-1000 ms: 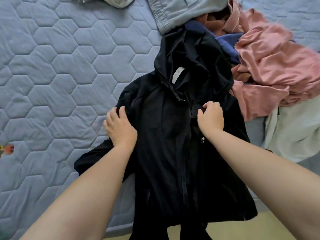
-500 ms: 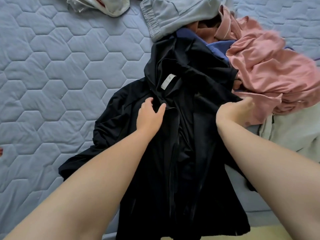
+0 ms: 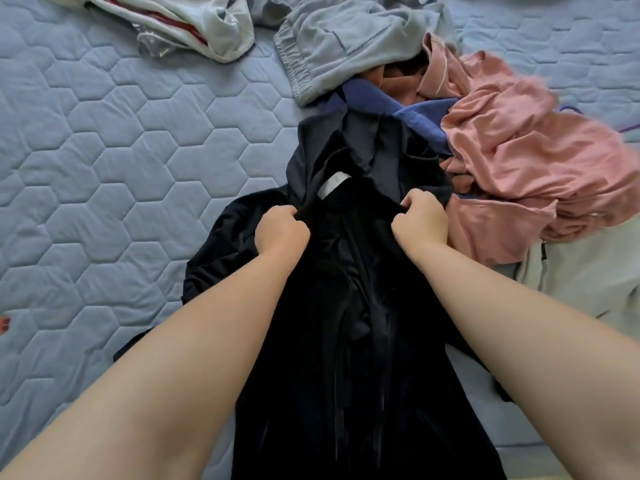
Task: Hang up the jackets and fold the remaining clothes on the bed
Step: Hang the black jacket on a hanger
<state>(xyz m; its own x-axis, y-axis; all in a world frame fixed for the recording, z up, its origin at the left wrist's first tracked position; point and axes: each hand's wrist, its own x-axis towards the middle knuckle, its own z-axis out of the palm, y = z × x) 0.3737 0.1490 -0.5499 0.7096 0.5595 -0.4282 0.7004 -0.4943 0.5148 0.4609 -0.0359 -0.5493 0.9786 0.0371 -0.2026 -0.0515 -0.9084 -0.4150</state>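
A black hooded jacket (image 3: 349,306) lies front-up on the blue quilted bed (image 3: 104,168), its hood toward the clothes pile and a white label showing at the neck. My left hand (image 3: 281,230) grips the jacket's left shoulder just below the collar. My right hand (image 3: 420,223) grips the right shoulder, fingers curled into the fabric. The lower hem hangs over the bed's near edge.
A pile of clothes lies behind and right of the jacket: a pink garment (image 3: 519,161), a blue one (image 3: 381,102), light grey trousers (image 3: 346,39) and a pale green garment (image 3: 588,278). A white garment with red stripes (image 3: 194,26) lies at the far left.
Both hands moved up from the jacket's chest to its shoulders and closed on the fabric. The view shifted forward over the bed.
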